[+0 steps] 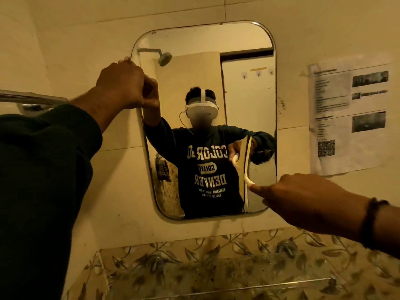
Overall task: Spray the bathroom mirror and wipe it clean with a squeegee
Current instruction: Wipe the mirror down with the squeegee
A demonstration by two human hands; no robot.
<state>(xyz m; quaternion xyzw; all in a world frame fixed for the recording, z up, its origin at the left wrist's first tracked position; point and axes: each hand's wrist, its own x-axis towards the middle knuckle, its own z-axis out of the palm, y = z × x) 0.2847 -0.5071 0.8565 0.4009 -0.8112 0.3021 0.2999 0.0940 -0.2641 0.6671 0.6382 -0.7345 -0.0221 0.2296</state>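
Chrome towel rail [32, 98] left of mirror [244, 87]; taped paper notice [348, 118] right.

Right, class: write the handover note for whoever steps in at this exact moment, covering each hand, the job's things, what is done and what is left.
Left hand: curled round the left edge of the mirror, near its top, steadying it.
Right hand: grips the handle of the squeegee; its blade stands upright against the glass in the lower right part of the mirror.
Spray bottle: not in view.
Done: cannot tell whether the glass was sprayed; no droplets show, and wiping is under way.
Left: probably finish the passes across the glass, then check the edges for streaks.
Also there: a printed notice taped to the wall right of the mirror.
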